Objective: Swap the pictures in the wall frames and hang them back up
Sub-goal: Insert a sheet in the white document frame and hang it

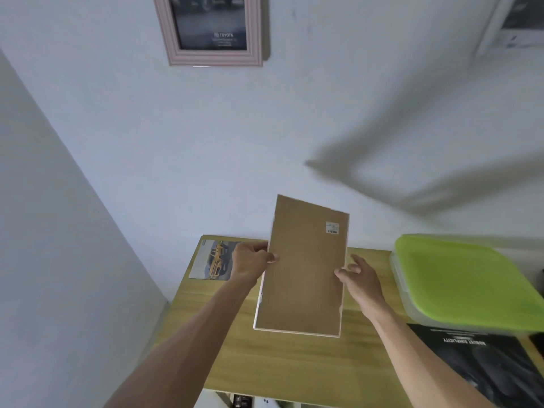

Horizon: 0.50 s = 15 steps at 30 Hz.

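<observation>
Holding: frame (pixel 303 269), brown back twd camera, white edge showing at bottom & left, tilted, held up over desk (pixel 273 363).
L hand (pixel 250 260): fingers curled round frame's left edge, thumb on the back.
R hand (pixel 357 278): at frame's right edge, thumb on the back; other fingers partly hidden, index sticks out, full grip can't tell.
Sticker (pixel 332 228): white w/ barcode, top-right corner of the back.
Car pic (pixel 213 260): yellow car, flat on desk's far-left corner, partly behind L hand.
Dark pic (pixel 488 366): flat on desk, near right, white text upside down.
Box (pixel 462 284): clear, green lid, on desk right, overlapping dark pic's far edge.
Pink frame (pixel 210 29): on wall above, dark picture w/ TOYOTA text.
White frame (pixel 512 22): on wall top right, cut off, blurred.
</observation>
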Tool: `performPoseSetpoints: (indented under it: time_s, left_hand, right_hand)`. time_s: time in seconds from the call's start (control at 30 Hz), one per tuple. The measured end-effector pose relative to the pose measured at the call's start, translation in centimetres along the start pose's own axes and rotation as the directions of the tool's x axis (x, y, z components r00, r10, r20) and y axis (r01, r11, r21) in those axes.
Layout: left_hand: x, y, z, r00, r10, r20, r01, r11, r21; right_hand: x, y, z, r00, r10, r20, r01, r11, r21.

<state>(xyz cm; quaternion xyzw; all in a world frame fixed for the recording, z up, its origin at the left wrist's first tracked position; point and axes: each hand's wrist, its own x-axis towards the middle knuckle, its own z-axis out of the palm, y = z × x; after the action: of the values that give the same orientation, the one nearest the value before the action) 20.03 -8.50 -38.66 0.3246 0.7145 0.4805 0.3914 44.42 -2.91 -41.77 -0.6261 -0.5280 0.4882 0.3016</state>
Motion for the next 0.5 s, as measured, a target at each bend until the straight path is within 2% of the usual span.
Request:
performPoseSetpoints:
  time_s: [0.1,0.23,0.33,0.5]
  left_hand:
    - [-2.2,2.8,2.1,0.99,0.137,-0.021,-0.135,0.989,0.068]
    - [-5.8,5.6,5.5,0.923,0.377,-0.079,-0.331,0.882,0.336]
    - [-9.1,6.9,8.1,0.84,0.536,-0.081,-0.439,0.76,0.478]
    - [-12.8,6.9,12.0,0.71,0.703,-0.034,-0.553,0.587,0.591]
  right_hand:
    - [-0.9,-3.2,-2.0,0.99,-0.143,-0.022,0.14,0.985,-0.097]
    - [-2.7,-9.1,-4.0,0.943,-0.327,0.065,0.333,0.934,-0.128]
    - [-4.1,-12.4,-4.9,0.946,-0.305,0.106,0.302,0.952,0.048]
    - [-5.7,-13.5,-7.6,0.955,-0.295,-0.005,0.293,0.945,0.149]
